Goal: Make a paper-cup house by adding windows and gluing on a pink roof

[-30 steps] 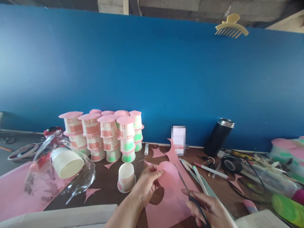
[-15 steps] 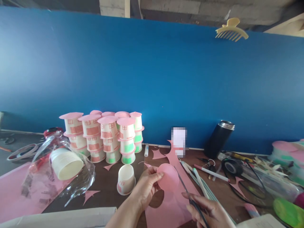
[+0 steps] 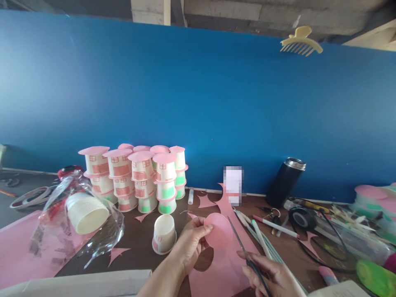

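The left hand (image 3: 192,242) pinches a pink disc (image 3: 219,231) at its left edge, thumb on top. The right hand (image 3: 274,273) grips scissors (image 3: 249,260) by the dark handles, blades directed forward beside the disc's right edge; from here I cannot tell whether they touch it. The disc is above a pink sheet (image 3: 221,272) on the surface (image 3: 139,243). An inverted cup (image 3: 164,234) stands left of the left hand, near stacked cups (image 3: 142,171).

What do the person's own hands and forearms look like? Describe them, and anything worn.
The left hand and right hand are ungloved, with no ring, watch or bracelet visible. The left forearm is slim and shows no sleeve; most of the right forearm is out of frame.
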